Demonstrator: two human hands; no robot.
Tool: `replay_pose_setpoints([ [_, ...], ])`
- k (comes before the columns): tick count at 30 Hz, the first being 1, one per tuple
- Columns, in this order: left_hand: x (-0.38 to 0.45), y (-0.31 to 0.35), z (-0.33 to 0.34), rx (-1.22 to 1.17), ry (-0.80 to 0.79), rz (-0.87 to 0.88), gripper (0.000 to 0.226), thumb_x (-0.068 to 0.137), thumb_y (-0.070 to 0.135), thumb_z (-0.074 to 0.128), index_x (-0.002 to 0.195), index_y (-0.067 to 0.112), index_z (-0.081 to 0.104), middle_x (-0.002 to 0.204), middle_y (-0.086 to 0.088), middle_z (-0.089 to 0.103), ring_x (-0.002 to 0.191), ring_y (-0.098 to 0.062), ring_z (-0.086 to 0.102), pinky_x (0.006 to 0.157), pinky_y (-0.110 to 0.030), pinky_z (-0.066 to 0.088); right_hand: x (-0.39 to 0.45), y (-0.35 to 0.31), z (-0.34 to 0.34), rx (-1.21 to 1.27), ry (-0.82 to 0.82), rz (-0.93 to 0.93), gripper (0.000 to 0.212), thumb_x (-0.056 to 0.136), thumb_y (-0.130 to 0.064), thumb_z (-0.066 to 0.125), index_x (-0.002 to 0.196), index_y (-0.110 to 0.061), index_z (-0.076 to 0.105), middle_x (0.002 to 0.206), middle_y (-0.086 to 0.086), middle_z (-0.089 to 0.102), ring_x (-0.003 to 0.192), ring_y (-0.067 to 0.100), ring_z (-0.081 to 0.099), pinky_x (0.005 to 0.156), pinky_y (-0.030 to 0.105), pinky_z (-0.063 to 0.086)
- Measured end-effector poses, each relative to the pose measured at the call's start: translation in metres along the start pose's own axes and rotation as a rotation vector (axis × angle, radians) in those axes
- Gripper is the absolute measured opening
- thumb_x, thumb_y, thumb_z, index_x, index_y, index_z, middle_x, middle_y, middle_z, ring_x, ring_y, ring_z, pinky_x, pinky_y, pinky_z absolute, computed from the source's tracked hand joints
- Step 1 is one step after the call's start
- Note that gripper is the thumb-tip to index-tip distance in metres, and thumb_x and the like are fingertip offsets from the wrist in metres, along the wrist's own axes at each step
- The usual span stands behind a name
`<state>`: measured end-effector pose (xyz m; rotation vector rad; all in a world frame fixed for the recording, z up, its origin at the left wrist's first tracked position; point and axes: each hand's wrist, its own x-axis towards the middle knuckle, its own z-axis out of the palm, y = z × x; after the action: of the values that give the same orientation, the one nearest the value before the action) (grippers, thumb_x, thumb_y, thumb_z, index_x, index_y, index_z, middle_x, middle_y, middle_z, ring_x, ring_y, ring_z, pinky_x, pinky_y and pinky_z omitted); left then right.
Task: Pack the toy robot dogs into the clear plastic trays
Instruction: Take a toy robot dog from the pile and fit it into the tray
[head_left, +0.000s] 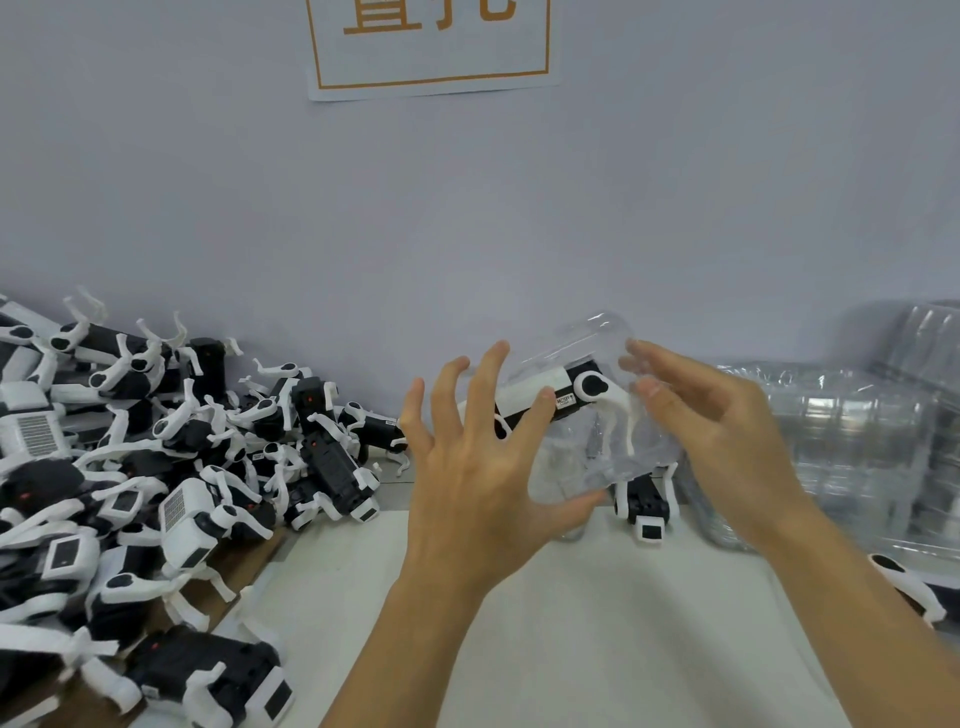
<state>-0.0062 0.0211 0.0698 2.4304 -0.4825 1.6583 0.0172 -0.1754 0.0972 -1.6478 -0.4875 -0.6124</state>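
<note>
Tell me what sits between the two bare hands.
In the head view, a clear plastic tray with a black-and-white toy robot dog in it sits between the left hand and right hand.

Black-and-white all over the heap of toy robot dogs (156, 467): black bodies, white legs, small red dots on some backs, grey grid panels on white heads. The dog in the clear tray (597, 415) shows a white flank and black hip. Pale lilac-grey wall (467, 208), white sign (431, 47) with orange border and lettering, off-white table (597, 623).
</note>
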Motion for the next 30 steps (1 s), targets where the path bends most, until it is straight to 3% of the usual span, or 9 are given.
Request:
replay_pose_setpoints([
  [5, 0.0, 0.001, -0.004, -0.238, -0.059, -0.248, 0.073, 0.065, 0.077, 0.065, 0.117, 0.025, 0.073, 0.149, -0.011, 0.046, 0.135, -0.037, 0.041, 0.111, -0.063, 0.025, 0.003, 0.008, -0.003, 0.133, 0.126, 0.091, 0.03, 0.099, -0.031, 0.047, 0.115, -0.028, 0.072, 0.117, -0.007, 0.072, 0.114, 0.015, 0.063, 0.1, 0.043, 0.047],
  [9, 0.006, -0.001, -0.009, -0.706, -0.026, -0.671, 0.063, 0.053, 0.081, 0.067, 0.111, 0.056, 0.062, 0.149, 0.02, 0.04, 0.14, -0.004, 0.032, 0.116, -0.038, 0.03, 0.003, 0.009, 0.0, 0.286, 0.164, 0.207, 0.037, 0.106, -0.027, 0.036, 0.112, -0.023, 0.072, 0.109, 0.0, 0.075, 0.105, 0.019, 0.069, 0.082, 0.032, 0.049],
  [12, 0.012, -0.005, -0.013, -1.039, 0.013, -0.844, 0.068, 0.056, 0.074, 0.07, 0.112, 0.036, 0.074, 0.14, 0.014, 0.056, 0.127, 0.012, 0.047, 0.102, -0.015, 0.044, 0.0, 0.005, 0.01, 0.269, 0.091, 0.244, 0.03, 0.106, -0.021, 0.041, 0.111, -0.022, 0.071, 0.104, 0.0, 0.076, 0.099, 0.02, 0.072, 0.078, 0.03, 0.051],
  [15, 0.015, -0.007, -0.014, -1.242, -0.025, -0.99, 0.06, 0.062, 0.078, 0.07, 0.095, 0.029, 0.082, 0.118, 0.008, 0.073, 0.117, -0.003, 0.062, 0.108, -0.035, 0.045, -0.007, -0.001, 0.026, 0.168, 0.002, 0.187, 0.023, 0.102, -0.014, 0.052, 0.113, -0.021, 0.071, 0.1, -0.003, 0.076, 0.092, 0.016, 0.072, 0.076, 0.031, 0.058],
  [17, 0.015, -0.008, -0.015, -1.383, -0.11, -1.1, 0.064, 0.067, 0.079, 0.066, 0.1, 0.026, 0.081, 0.113, -0.001, 0.075, 0.113, -0.022, 0.068, 0.102, -0.047, 0.05, -0.013, -0.005, 0.041, 0.111, -0.034, 0.122, 0.022, 0.098, -0.011, 0.057, 0.112, -0.021, 0.071, 0.098, -0.003, 0.076, 0.09, 0.016, 0.072, 0.077, 0.029, 0.058],
  [20, 0.011, -0.012, -0.015, -1.581, -0.177, -1.166, 0.063, 0.082, 0.072, 0.05, 0.099, 0.02, 0.081, 0.099, -0.003, 0.078, 0.09, -0.025, 0.076, 0.069, -0.033, 0.061, -0.022, -0.008, 0.058, 0.034, -0.081, 0.03, 0.02, 0.093, -0.012, 0.066, 0.106, -0.026, 0.073, 0.099, -0.007, 0.074, 0.09, 0.01, 0.069, 0.078, 0.027, 0.056],
  [21, 0.009, -0.014, -0.015, -1.63, -0.162, -1.223, 0.065, 0.082, 0.073, 0.051, 0.099, 0.018, 0.081, 0.099, -0.004, 0.078, 0.085, -0.024, 0.076, 0.065, -0.031, 0.059, -0.024, -0.008, 0.061, 0.022, -0.084, 0.006, 0.019, 0.092, -0.013, 0.069, 0.105, -0.026, 0.073, 0.1, -0.008, 0.073, 0.089, 0.008, 0.069, 0.076, 0.024, 0.055],
  [27, 0.0, -0.02, -0.008, -1.926, -0.063, -1.401, 0.095, 0.074, 0.078, 0.062, 0.135, 0.005, 0.059, 0.137, -0.024, 0.058, 0.12, -0.045, 0.06, 0.105, -0.057, 0.042, -0.027, -0.008, 0.069, -0.115, -0.093, -0.154, 0.033, 0.081, -0.002, 0.078, 0.106, -0.023, 0.075, 0.101, -0.012, 0.066, 0.089, 0.004, 0.065, 0.075, 0.012, 0.051],
  [30, -0.004, -0.023, -0.001, -2.065, -0.117, -1.387, 0.098, 0.075, 0.078, 0.061, 0.141, 0.005, 0.053, 0.14, -0.026, 0.055, 0.125, -0.047, 0.056, 0.113, -0.06, 0.033, -0.027, -0.01, 0.071, -0.113, -0.109, -0.182, 0.036, 0.078, 0.001, 0.08, 0.105, -0.022, 0.076, 0.1, -0.014, 0.065, 0.088, 0.005, 0.065, 0.076, 0.015, 0.054],
])
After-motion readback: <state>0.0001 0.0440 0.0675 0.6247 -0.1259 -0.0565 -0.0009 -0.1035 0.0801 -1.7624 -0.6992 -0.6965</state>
